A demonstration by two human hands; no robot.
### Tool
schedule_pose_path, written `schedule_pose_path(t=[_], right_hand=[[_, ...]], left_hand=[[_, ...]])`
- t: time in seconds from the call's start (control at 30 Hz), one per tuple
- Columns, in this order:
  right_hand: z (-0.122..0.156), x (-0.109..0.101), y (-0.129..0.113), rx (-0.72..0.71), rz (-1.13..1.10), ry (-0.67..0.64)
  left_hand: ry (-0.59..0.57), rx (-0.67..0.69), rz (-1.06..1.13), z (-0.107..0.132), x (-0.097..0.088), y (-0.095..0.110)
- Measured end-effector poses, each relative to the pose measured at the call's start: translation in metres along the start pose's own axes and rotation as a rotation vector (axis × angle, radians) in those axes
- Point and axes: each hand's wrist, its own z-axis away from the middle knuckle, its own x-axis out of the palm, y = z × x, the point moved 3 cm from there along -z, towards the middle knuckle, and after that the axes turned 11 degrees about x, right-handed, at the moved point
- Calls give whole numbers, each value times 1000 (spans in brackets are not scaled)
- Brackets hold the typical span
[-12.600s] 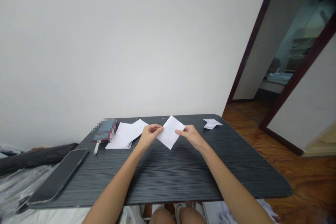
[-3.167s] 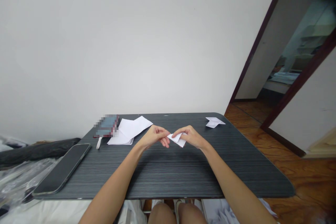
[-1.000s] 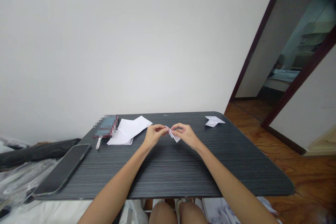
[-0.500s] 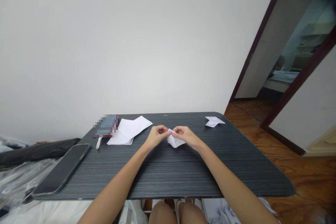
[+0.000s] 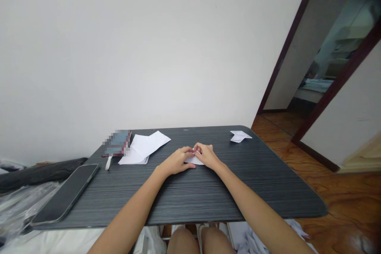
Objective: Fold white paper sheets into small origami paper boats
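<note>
A small folded white paper (image 5: 194, 160) lies flat on the dark striped table (image 5: 184, 194), mostly covered by my hands. My left hand (image 5: 178, 160) rests palm down on its left part with fingers stretched over it. My right hand (image 5: 206, 155) presses on its right part with fingertips curled down, touching the left hand's fingers. Only a sliver of the paper shows between and below the fingers.
Loose white sheets (image 5: 145, 147) lie at the back left beside a small booklet (image 5: 116, 143) and a white pen-like object (image 5: 108, 163). A phone (image 5: 67, 193) lies face up at the left. A folded paper piece (image 5: 239, 136) sits at the back right. An open doorway (image 5: 324, 67) stands at the right.
The paper was held up between both hands' fingertips half a second ago. Now it is down on the table and both hands press it flat.
</note>
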Motion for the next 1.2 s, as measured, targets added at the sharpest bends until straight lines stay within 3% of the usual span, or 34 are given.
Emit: schedule_pose_path(t=[0.23,0.53,0.9,1.2], right_hand=[[1,-4,-3,-58,55,10],[17,-18,-12,-316,54,-174],[8,-11,-11,-273,-65,-90],[1,-13,-2,-180,-146,-93]], left_hand=[[-78,35,-249,-2,-1,3],[-11,39,-266,-1,-1,-4],[-72,43,-310,2,3,-8],[73,-33,-83,9,-3,-21]])
